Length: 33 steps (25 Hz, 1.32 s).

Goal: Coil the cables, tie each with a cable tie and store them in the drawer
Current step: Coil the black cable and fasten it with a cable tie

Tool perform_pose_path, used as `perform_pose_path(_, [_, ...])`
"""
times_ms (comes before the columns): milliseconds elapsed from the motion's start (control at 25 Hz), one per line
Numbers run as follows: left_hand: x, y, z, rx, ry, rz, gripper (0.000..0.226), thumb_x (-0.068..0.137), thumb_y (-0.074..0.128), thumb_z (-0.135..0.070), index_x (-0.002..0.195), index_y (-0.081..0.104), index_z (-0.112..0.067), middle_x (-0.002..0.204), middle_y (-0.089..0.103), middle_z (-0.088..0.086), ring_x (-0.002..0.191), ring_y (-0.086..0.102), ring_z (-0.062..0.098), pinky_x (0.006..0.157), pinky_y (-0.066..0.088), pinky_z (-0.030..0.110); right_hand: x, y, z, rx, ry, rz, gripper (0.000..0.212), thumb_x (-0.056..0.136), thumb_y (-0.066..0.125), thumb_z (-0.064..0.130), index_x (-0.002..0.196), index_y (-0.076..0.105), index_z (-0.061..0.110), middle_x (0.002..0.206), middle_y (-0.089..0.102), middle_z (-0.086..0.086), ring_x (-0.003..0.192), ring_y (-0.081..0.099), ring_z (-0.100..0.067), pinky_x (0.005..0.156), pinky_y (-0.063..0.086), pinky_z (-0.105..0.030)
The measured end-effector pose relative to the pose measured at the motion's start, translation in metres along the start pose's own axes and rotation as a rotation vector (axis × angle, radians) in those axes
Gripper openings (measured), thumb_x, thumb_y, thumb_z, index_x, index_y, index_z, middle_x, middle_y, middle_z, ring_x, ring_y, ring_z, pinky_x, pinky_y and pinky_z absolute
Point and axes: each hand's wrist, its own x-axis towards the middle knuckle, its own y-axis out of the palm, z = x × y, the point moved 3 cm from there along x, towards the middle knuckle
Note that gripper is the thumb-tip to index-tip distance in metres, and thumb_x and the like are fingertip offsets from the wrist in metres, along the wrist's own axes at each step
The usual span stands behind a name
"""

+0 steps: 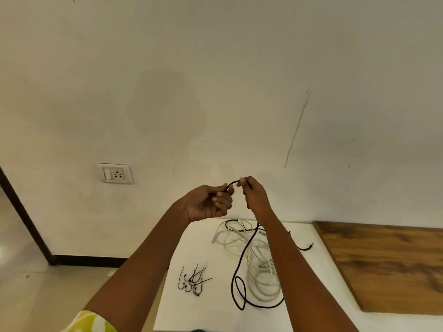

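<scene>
My left hand (211, 202) grips one end of a black cable (242, 259) in its curled fingers, raised above the white table (211, 312). My right hand (254, 195) pinches the same cable a short way along, so a small arc of cable spans the two hands. From my right hand the black cable hangs down to the table and loops near the front. A heap of white cables (261, 271) lies tangled under it. Several black cable ties (193, 279) lie in a loose bunch on the table's left part.
A wooden panel (388, 264) lies on the right side of the table. A wall socket with a switch (115, 173) sits on the white wall at left. Pale floor and a dark skirting (88, 259) show at lower left.
</scene>
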Motion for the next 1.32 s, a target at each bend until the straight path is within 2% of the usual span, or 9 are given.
perform_pose_path(200, [0.007,0.024,-0.017,-0.140,0.334,0.013,0.027,0.098,0.035,-0.016,0.075,0.048,-0.013,0.051,0.039,-0.004,0.039,0.034,0.008,0.043,0.033,0.017,-0.004,0.006,0.001,-0.043,0.027,0.079,0.029,0.099,0.043,0.026,0.078,0.062,0.027,0.066,0.045,0.002,0.045,0.032,-0.009,0.037,0.026,-0.015])
perform_pose_path(360, [0.011,0.027,-0.042,-0.277,0.703,-0.171,0.038,0.104,0.029,-0.018,0.071,0.045,-0.011,0.049,0.049,-0.001,0.037,0.045,0.010,0.044,0.043,0.020,-0.012,0.009,0.001,-0.150,0.007,0.195,0.027,0.099,0.043,0.022,0.097,0.068,0.015,0.068,0.047,0.001,0.034,0.032,-0.003,0.036,0.024,-0.011])
perform_pose_path(480, [0.006,0.018,-0.056,-0.305,0.907,-0.328,0.034,0.104,0.031,-0.020,0.076,0.048,-0.007,0.067,0.062,0.009,0.056,0.065,0.018,0.066,0.056,0.030,-0.018,0.001,0.000,-0.237,0.002,0.266,0.026,0.099,0.045,0.023,0.099,0.069,0.013,0.068,0.048,0.002,0.031,0.038,0.000,0.035,0.027,-0.009])
perform_pose_path(560, [0.004,0.011,-0.060,-0.170,0.998,-0.467,0.030,0.104,0.029,-0.021,0.081,0.045,-0.009,0.081,0.063,0.012,0.074,0.066,0.022,0.081,0.055,0.034,-0.019,-0.007,0.001,-0.322,0.001,0.305,0.024,0.098,0.047,0.026,0.099,0.069,0.017,0.069,0.050,0.003,0.035,0.040,0.001,0.036,0.028,-0.008])
perform_pose_path(640, [0.004,0.006,-0.057,0.030,1.037,-0.591,0.030,0.104,0.027,-0.022,0.080,0.042,-0.014,0.085,0.063,0.008,0.082,0.064,0.020,0.083,0.050,0.029,-0.020,-0.013,0.004,-0.391,-0.039,0.337,0.023,0.097,0.047,0.029,0.097,0.069,0.021,0.074,0.056,0.004,0.051,0.045,0.000,0.045,0.032,-0.007])
perform_pose_path(840, [0.016,0.002,-0.028,0.566,0.904,-0.675,0.028,0.104,0.026,-0.021,0.083,0.043,-0.013,0.083,0.064,0.006,0.077,0.063,0.014,0.082,0.049,0.025,-0.016,-0.015,0.016,-0.398,-0.203,0.303,0.026,0.100,0.041,0.028,0.092,0.065,0.020,0.096,0.066,0.005,0.078,0.055,-0.012,0.077,0.043,-0.027])
perform_pose_path(960, [0.022,0.003,-0.007,0.760,0.732,-0.586,0.025,0.104,0.030,-0.022,0.097,0.049,-0.007,0.077,0.064,0.008,0.064,0.064,0.014,0.078,0.053,0.028,-0.009,-0.016,0.017,-0.451,-0.235,0.164,0.024,0.100,0.041,0.029,0.094,0.062,0.020,0.078,0.062,0.013,0.069,0.052,-0.010,0.069,0.042,-0.029])
perform_pose_path(1080, [0.024,0.007,0.008,0.991,0.584,-0.578,0.030,0.103,0.033,-0.030,0.094,0.056,-0.011,0.063,0.055,-0.001,0.050,0.048,0.011,0.054,0.043,0.019,-0.007,-0.019,0.018,-0.501,-0.287,0.004,0.018,0.098,0.045,0.031,0.093,0.062,0.023,0.082,0.061,0.016,0.070,0.050,-0.004,0.062,0.036,-0.019])
perform_pose_path(1320, [0.023,0.015,0.023,0.532,0.343,-0.237,0.039,0.100,0.035,-0.040,0.079,0.053,-0.014,0.051,0.032,-0.007,0.041,0.023,0.006,0.044,0.022,0.018,-0.001,-0.019,0.018,-0.402,-0.298,0.033,0.012,0.094,0.053,0.029,0.087,0.061,0.025,0.078,0.062,0.011,0.064,0.050,-0.006,0.061,0.039,-0.023])
